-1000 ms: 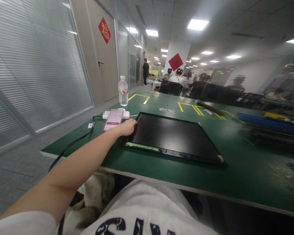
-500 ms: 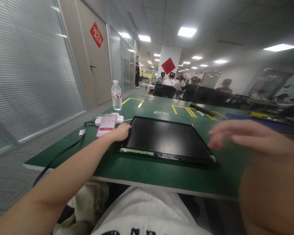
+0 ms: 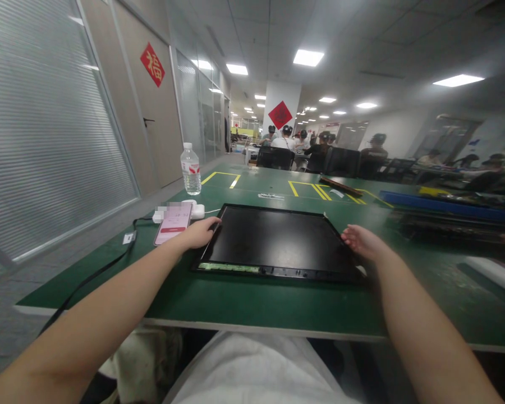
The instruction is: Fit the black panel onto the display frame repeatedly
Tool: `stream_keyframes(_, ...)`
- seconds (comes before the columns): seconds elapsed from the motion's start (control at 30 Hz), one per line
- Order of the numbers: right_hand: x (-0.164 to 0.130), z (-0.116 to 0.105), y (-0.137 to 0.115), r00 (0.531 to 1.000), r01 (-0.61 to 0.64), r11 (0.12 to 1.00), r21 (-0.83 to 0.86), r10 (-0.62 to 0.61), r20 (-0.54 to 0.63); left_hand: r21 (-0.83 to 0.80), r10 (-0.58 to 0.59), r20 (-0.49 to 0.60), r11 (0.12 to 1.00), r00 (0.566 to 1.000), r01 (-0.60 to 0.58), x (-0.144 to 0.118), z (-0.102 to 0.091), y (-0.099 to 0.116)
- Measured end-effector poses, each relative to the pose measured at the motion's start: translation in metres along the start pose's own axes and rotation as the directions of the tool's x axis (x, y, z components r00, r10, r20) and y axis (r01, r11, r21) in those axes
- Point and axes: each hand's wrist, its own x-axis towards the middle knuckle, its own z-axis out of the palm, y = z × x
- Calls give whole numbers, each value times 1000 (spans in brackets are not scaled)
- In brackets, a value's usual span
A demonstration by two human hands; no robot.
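Note:
A black display panel lies flat on the green table, its dark screen facing up. Along its near edge runs a strip with a green circuit board at the left. My left hand grips the panel's left edge, with the fingers closed against the frame. At the opposite edge, my right hand has its fingers curled against the frame. Both undersides of the grip are hidden.
Left of the panel are a phone, a white plug, a black strap and a water bottle. Yellow tape marks the far side, near a dark bar. A blue tray and a white object lie right.
My right hand has come in from the right, where it was raised and blurred, to the panel's right edge. My left hand stays at the left edge. The view has shifted slightly.

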Motion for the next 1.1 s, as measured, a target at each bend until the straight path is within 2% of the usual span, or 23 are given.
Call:
stream_keyframes(0.07,2,3,0,1000,-1,1000,21,1,10,-148,-13,-14,989,1000,11,0,1,0)
stream_keyframes(0.13,4,4,0,1000,-2,1000,17,2,15,-362,-63,9,930,998,62,0,1,4)
stream_keyframes(0.23,6,4,2,1000,6,1000,-13,-6,-18,-679,-163,73,715,984,169,-3,0,15)
stream_keyframes(0.33,7,4,4,999,6,1000,9,-6,-41,-835,-224,67,521,972,178,-5,-3,24)
stream_keyframes(0.47,7,3,5,999,-20,998,51,21,-33,-879,-335,66,427,940,213,-4,-5,29)
stream_keyframes(0.6,7,3,5,1000,11,1000,7,-10,-22,-890,-410,113,363,905,276,-1,-4,30)
stream_keyframes(0.77,6,5,4,999,44,999,-28,-44,-28,-922,-417,103,301,903,245,1,-4,33)
stream_keyframes(1.0,7,8,5,997,55,997,-52,-58,-52,-929,-397,96,294,913,225,-3,-3,34)
stream_keyframes(1.1,9,8,7,996,50,997,-62,-54,-68,-936,-371,131,259,919,238,-2,-2,32)
